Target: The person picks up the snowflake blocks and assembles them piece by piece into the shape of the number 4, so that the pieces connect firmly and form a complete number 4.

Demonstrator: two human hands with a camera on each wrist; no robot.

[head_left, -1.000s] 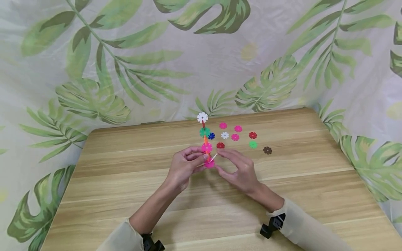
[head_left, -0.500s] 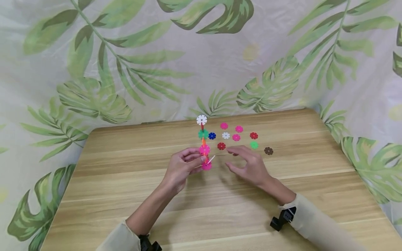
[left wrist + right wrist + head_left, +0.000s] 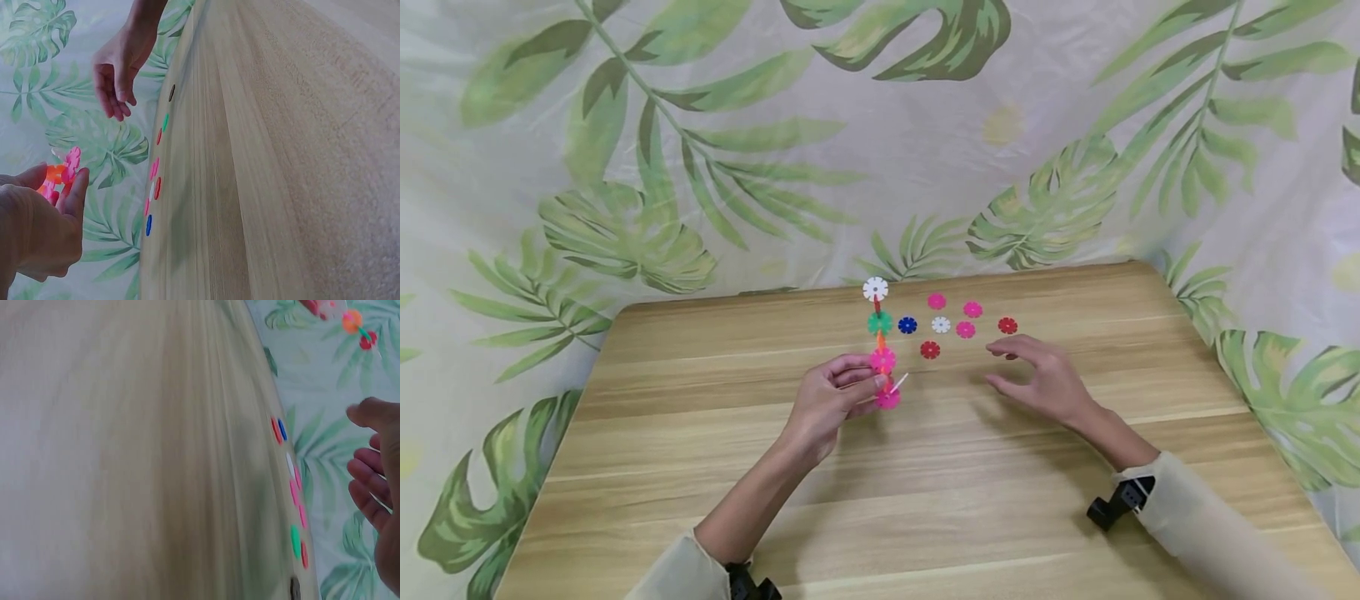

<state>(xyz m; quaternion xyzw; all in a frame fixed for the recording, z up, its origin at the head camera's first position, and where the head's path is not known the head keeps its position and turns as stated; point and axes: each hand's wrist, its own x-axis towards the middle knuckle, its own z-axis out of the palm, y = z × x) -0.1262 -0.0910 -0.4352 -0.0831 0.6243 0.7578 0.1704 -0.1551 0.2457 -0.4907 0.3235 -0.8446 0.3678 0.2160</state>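
Note:
My left hand (image 3: 823, 408) pinches a chain of slotted plastic discs (image 3: 883, 361) between thumb and fingers near its lower end. From the top it runs white, red edge-on, green, orange, pink, orange and pink. A white disc (image 3: 900, 383) juts edge-on to the right from the lowest part. In the left wrist view the fingers partly cover the pink and orange discs (image 3: 56, 174). My right hand (image 3: 1048, 383) holds nothing, its thumb and fingers apart, over the table right of the chain. In the head view it hides the green disc (image 3: 295, 541) and the brown disc (image 3: 295, 589).
Loose discs lie flat on the wooden table (image 3: 925, 517) beyond the hands: a blue disc (image 3: 907, 325), a white disc (image 3: 941, 325), a red disc (image 3: 930, 350), another red disc (image 3: 1007, 326) and several pink discs (image 3: 966, 330). A leaf-print cloth (image 3: 760, 150) hangs behind the table.
My right hand has moved away from the chain's white disc, to the right, over the green and brown discs. The left hand, still gripping the chain, has shifted slightly left.

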